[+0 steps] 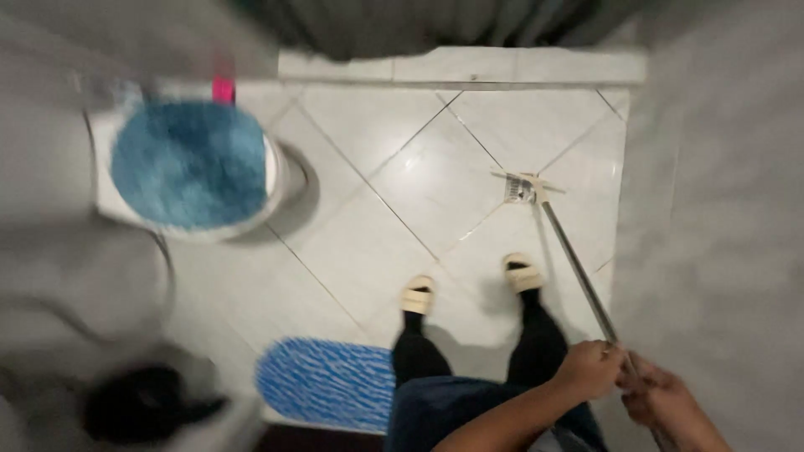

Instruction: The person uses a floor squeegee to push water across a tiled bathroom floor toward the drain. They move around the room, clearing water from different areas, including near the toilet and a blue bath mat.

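I look straight down at a white tiled bathroom floor (402, 192). Both my hands grip a long metal pole (578, 268) at its upper end. My left hand (590, 368) is wrapped around it, and my right hand (662, 402) holds it just behind, closer to me. The pole slants away to a small pale cleaning head (523, 188) resting on the tiles in front of my right foot. My feet are in cream slippers (417, 295), below black trousers.
A toilet with a fuzzy blue lid cover (188, 163) stands at the left, a pink item (223, 88) behind it. A blue striped mat (327, 381) lies near my left foot. A raised white step (461, 65) and dark curtain lie ahead, a grey wall (720, 209) at right.
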